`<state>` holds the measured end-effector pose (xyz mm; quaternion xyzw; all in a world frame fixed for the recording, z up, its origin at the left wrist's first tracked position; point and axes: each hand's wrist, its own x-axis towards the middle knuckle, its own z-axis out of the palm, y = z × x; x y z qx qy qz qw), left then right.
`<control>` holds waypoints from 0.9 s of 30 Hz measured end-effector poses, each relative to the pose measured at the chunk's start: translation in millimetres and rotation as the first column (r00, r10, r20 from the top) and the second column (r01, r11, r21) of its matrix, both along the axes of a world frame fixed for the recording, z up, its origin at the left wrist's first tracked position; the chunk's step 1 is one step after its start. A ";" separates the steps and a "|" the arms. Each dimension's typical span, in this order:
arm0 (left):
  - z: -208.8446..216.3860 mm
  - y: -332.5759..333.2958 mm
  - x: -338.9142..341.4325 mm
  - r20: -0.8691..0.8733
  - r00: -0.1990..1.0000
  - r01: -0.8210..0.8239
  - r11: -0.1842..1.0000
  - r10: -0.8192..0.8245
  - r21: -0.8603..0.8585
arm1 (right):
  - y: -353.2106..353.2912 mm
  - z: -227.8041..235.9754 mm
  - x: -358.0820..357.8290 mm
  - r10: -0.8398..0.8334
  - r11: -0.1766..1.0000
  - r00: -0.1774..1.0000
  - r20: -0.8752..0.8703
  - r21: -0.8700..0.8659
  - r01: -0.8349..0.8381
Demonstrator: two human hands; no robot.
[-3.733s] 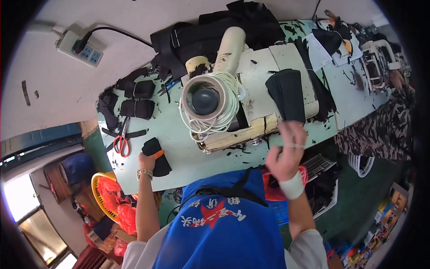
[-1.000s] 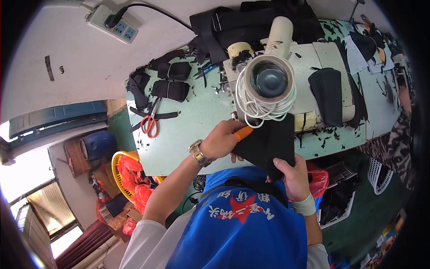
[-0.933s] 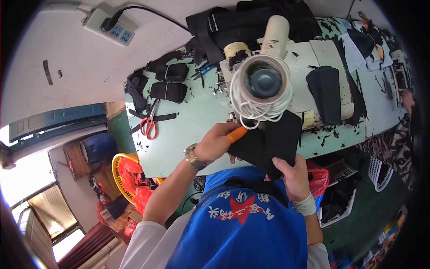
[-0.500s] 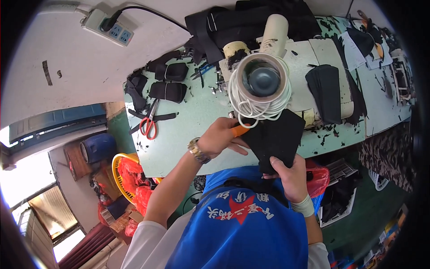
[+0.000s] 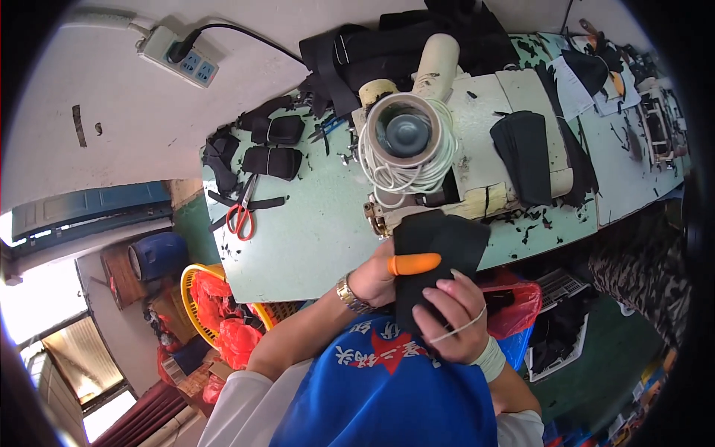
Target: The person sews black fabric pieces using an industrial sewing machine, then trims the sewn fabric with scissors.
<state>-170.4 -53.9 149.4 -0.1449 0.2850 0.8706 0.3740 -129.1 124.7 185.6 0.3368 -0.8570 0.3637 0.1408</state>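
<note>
Black cut fabric pieces (image 5: 439, 242), seemingly layered, are held in front of my body at the table's near edge. My left hand (image 5: 376, 276) grips them by their left side, its orange finger cover (image 5: 415, 264) lying across the top piece. Over the lower right of the fabric is my right hand (image 5: 456, 316), fingers apart and slightly bent. A thin pale band (image 5: 458, 328) runs across those fingers. Pale bands (image 5: 489, 361) also wrap my right wrist. Beyond the fabric stands a cream sewing machine (image 5: 488, 127), with coiled white cord (image 5: 402, 182) around a round container (image 5: 407, 134).
Red-handled scissors (image 5: 240, 220) and tied black fabric bundles (image 5: 272, 162) lie left on the pale green table (image 5: 320, 231). More black pieces (image 5: 525, 156) rest on the machine. A yellow basket (image 5: 195, 302) with red bags stands lower left, a white crate (image 5: 573, 354) lower right.
The fabric has come down closer to my body. My left hand has shifted its hold, its orange-covered digit now across the top. My right hand has turned, its fingers spread over the fabric.
</note>
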 end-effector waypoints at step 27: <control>27.0 -40.3 -3.4 -0.245 0.969 -0.065 0.989 0.030 -0.137 | -20.6 -13.8 -10.6 0.460 0.787 -0.052 0.886 -0.380 0.486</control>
